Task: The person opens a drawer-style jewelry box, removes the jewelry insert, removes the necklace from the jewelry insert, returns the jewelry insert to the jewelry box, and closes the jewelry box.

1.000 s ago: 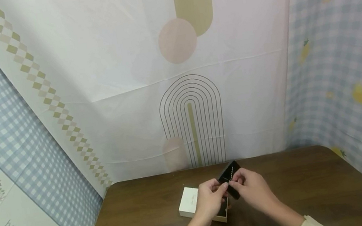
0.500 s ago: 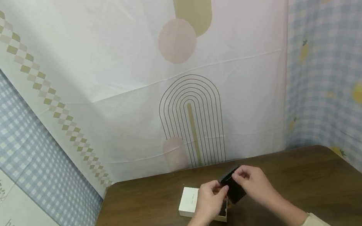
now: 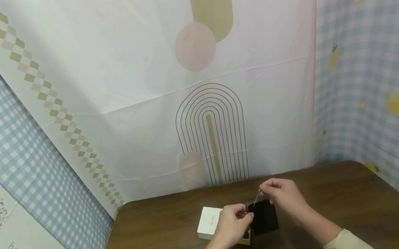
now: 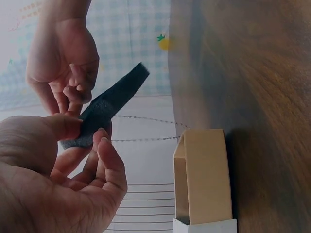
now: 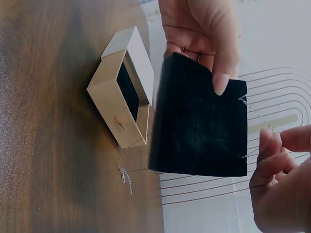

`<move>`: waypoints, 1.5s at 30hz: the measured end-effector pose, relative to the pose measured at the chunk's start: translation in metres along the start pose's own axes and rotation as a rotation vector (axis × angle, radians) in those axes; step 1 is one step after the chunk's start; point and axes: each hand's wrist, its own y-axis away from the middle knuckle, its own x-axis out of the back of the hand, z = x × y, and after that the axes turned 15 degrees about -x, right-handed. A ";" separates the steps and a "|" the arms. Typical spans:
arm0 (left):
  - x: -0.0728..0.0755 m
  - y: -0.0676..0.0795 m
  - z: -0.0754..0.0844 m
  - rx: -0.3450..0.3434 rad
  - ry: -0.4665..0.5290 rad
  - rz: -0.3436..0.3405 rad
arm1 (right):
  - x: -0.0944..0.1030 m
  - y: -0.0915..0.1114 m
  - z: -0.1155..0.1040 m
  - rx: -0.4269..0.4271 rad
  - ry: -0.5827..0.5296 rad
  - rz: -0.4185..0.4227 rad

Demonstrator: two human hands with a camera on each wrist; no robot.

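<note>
My left hand [image 3: 231, 225] grips a black jewellery pad [image 3: 264, 218] by one edge, thumb on its face in the right wrist view. My right hand [image 3: 285, 197], to the pad's upper right, pinches a thin silver chain [image 3: 257, 197]. In the right wrist view the chain runs from two notches in the pad's edge to my right fingertips. More of it hangs off the opposite side, its clasp end [image 5: 125, 175] dangling loose. From the left wrist view, the pad [image 4: 104, 107] appears nearly edge-on, with two chain strands behind it.
Just left of the pad, a small drawer-style box lies on the brown wooden table [image 3: 154, 234]. Its white sleeve [image 3: 209, 222] is partly off the tan drawer [image 5: 109, 90], which has a dark lining. Printed cloths hang behind and at both sides.
The black pad has turned so that its broad face shows to the head view. My right hand has moved up and right, drawing the chain away from the pad; my left hand has barely moved.
</note>
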 end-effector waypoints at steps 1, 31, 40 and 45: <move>0.000 0.001 0.000 -0.002 -0.008 -0.007 | 0.000 -0.001 0.000 -0.002 -0.006 -0.008; 0.016 0.009 -0.004 -0.060 -0.023 -0.135 | 0.005 -0.013 -0.003 0.093 0.037 -0.020; 0.020 0.014 -0.015 -0.039 -0.033 -0.143 | 0.010 -0.018 -0.011 0.068 0.059 0.047; 0.022 0.015 -0.018 -0.094 -0.042 -0.188 | 0.012 -0.019 -0.015 0.043 0.058 0.057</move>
